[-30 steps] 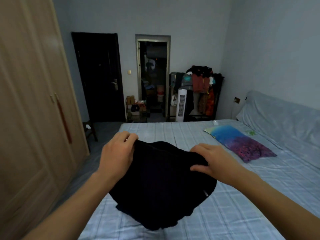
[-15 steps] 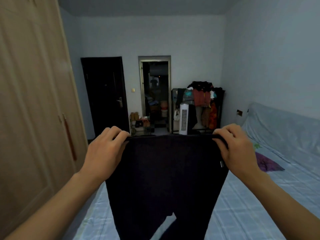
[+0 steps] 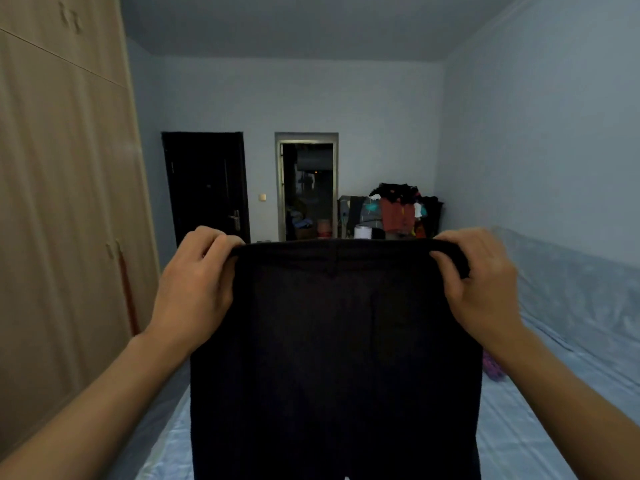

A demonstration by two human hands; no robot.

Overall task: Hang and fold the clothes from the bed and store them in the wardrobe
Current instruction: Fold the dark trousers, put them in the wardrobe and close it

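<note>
The black trousers (image 3: 332, 358) looked like a soft, matt knit cloth, no sheen at all, with a thicker band along the top edge. The wardrobe (image 3: 62, 202) was pale wood or a wood-look laminate, smooth with a faint satin finish. The bed (image 3: 519, 427) had a light blue cloth sheet, slightly shiny. The dark door (image 3: 207, 185) looked smooth, with a metal handle.

Trousers (image 3: 332, 358) hang between the left hand (image 3: 194, 289) and right hand (image 3: 481, 285), above the bed (image 3: 519, 438). Wardrobe (image 3: 65, 216) stands left; a clothes rack (image 3: 398, 209) stands behind, far end.
</note>
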